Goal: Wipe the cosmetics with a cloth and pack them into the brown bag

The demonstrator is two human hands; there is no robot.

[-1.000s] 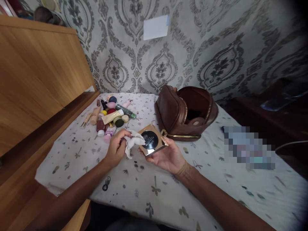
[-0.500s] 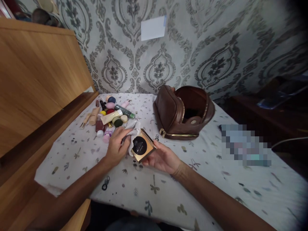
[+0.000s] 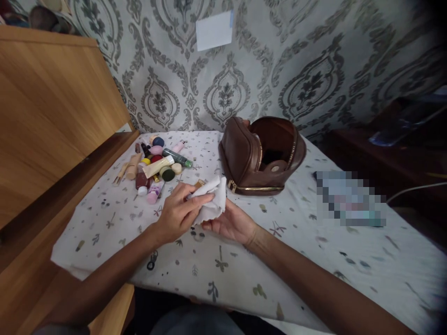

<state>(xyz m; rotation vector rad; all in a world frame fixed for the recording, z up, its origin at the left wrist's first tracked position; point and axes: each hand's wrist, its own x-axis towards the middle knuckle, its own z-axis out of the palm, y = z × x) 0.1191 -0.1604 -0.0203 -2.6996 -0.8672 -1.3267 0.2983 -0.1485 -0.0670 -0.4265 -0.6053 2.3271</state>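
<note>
My left hand (image 3: 179, 211) is closed on a white cloth (image 3: 213, 204), pressing it over the face of a gold compact case (image 3: 199, 184). Only a small gold corner of the compact shows past the cloth. From the right, my right hand (image 3: 233, 223) grips the compact by its edge, with fingers curled beneath it. Both hands are above the table in front of me. A pile of makeup tubes and bottles, with a cream tube (image 3: 158, 166) on top, lies just beyond my left hand. Behind my right hand stands a brown leather bag (image 3: 240, 153), unzipped with its mouth gaping.
A patterned white cloth covers the table (image 3: 223, 274). A wooden panel (image 3: 52, 102) rises along the left edge. Toward the right lies a blurred-out flat object (image 3: 349, 200), with a white cable (image 3: 412, 190) beyond it. A wallpapered wall (image 3: 226, 93) closes off the back.
My left hand has moved the cloth rightward across the compact, covering its black round label. The right hand still holds the compact. The whole view has shifted slightly.
</note>
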